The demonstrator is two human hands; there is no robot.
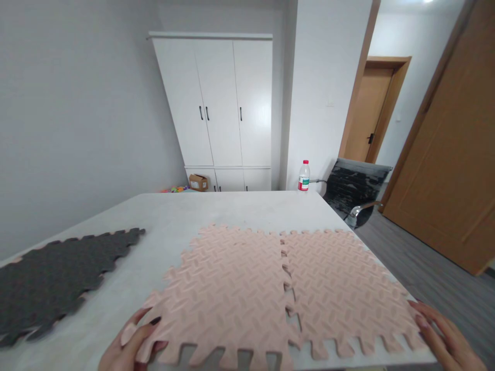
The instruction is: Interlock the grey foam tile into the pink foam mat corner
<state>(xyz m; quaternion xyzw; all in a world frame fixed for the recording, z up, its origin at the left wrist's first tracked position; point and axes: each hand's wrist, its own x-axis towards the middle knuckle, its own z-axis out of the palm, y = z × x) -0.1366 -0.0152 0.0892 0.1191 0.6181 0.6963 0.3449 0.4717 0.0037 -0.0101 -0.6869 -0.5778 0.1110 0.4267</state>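
Two pink foam mat tiles with a raised diamond pattern and jigsaw edges lie side by side. The left pink tile (232, 283) meets the right pink tile (340, 283) along a toothed seam, joined at the far end, with small gaps showing at the near end. My left hand (133, 340) is closed on the near left corner of the left tile, thumb on top and fingers partly under it. At the right tile's outer edge, my right hand (444, 335) grips the near right corner; its thumb's position is unclear.
A dark grey foam mat tile (58, 278) lies on the white table (166, 211) at the left. A red-capped bottle (304, 178) stands at the far right edge. Beyond are a black chair (356, 185), a cardboard box (198, 182) and a white wardrobe (220, 103).
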